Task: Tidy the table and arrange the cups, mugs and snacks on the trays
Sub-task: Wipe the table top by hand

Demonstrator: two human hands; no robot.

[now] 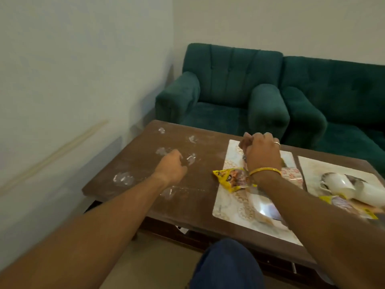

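Several small clear cups stand scattered on the left half of the brown table point(145, 205). My left hand point(173, 166) is curled around one clear cup point(191, 159) near the table's middle. My right hand point(260, 150) hovers over the far end of the left patterned tray point(226, 207), fingers bunched together; whether they hold anything is hidden. A yellow snack packet point(231, 179) lies on that tray under my right wrist. On the right tray point(312, 163), white mugs point(341, 184) lie tipped over beside another yellow packet point(350, 207).
Two green armchairs point(225, 94) stand close behind the table's far edge. A white wall runs along the left. My knee in blue cloth point(227, 265) is at the table's near edge. A red-patterned packet point(291, 174) lies between the trays.
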